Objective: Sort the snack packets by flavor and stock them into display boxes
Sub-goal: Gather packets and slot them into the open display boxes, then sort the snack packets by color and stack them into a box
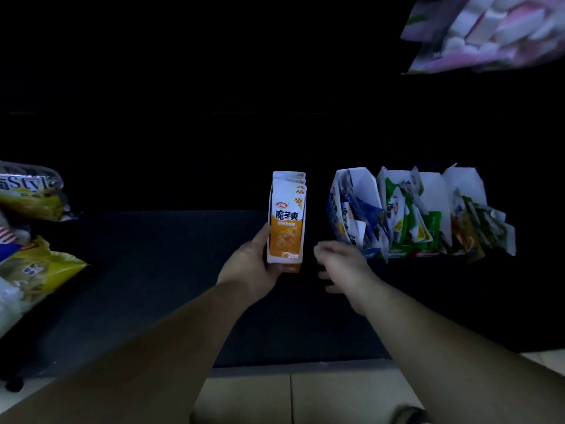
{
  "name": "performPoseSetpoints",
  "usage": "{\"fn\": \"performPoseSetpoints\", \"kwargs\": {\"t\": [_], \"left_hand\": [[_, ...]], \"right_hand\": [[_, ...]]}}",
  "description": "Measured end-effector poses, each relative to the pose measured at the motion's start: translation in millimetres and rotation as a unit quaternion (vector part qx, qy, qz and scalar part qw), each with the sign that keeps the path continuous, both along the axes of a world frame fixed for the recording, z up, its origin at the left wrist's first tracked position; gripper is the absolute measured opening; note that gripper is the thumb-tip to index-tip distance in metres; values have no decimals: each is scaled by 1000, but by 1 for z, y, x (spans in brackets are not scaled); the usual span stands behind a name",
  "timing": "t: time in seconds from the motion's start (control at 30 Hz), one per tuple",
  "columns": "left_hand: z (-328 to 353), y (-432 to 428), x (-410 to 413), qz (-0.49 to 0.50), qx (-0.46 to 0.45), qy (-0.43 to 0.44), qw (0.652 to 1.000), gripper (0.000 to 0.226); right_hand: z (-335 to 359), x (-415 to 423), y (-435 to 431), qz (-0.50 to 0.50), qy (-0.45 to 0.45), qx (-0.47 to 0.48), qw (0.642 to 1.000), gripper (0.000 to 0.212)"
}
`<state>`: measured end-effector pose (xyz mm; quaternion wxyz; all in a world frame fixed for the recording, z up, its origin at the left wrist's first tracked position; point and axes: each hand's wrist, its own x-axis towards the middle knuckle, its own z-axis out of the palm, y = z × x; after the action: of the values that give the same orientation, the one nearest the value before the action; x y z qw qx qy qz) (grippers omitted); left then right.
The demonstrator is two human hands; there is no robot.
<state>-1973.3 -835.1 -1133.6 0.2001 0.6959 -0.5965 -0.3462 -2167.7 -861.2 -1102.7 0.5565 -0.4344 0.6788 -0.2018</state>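
Stock: orange packets, my left hand gripping the stack.
Right hand: empty, fingers loosely spread, blurred.
Risk: stack may fan and slip; display boxes look crowded.

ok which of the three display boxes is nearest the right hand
The box of blue packets, leftmost of the row, just beside the right hand. The green-packet box and the third box stand farther right.
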Motion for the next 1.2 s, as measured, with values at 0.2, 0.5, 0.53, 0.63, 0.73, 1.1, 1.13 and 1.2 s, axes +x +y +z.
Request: {"fn": "performPoseSetpoints", "kwargs": {"t": [0.2,0.5,0.53,0.63,0.73,1.1,1.13,1.2], "left_hand": [[-19,0,-18,19,2,-36,999,88],[8,-9,-97,-16,-114,13,993,50],[6,-13,-111,-47,-98,49,993,49],[-8,-26,-134,-71,-67,83,992,51],[-20,-29,-138,-65,-56,86,993,54],[-28,-42,-143,-144,-82,-136,977,55],[-27,-44,-141,-155,-81,-137,975,53],[-23,-46,-137,-162,-79,-110,978,50]], "right_hand": [[-4,-58,9,91,164,-84,979,46],[5,-78,14,42,100,-115,987,35],[8,-83,16,48,105,-127,985,44],[13,-102,19,70,111,-148,980,66],[15,-114,14,77,96,-145,982,73],[7,-125,7,72,105,-136,982,77],[8,-125,8,75,106,-135,982,77],[10,-125,8,88,116,-130,981,75]]}}
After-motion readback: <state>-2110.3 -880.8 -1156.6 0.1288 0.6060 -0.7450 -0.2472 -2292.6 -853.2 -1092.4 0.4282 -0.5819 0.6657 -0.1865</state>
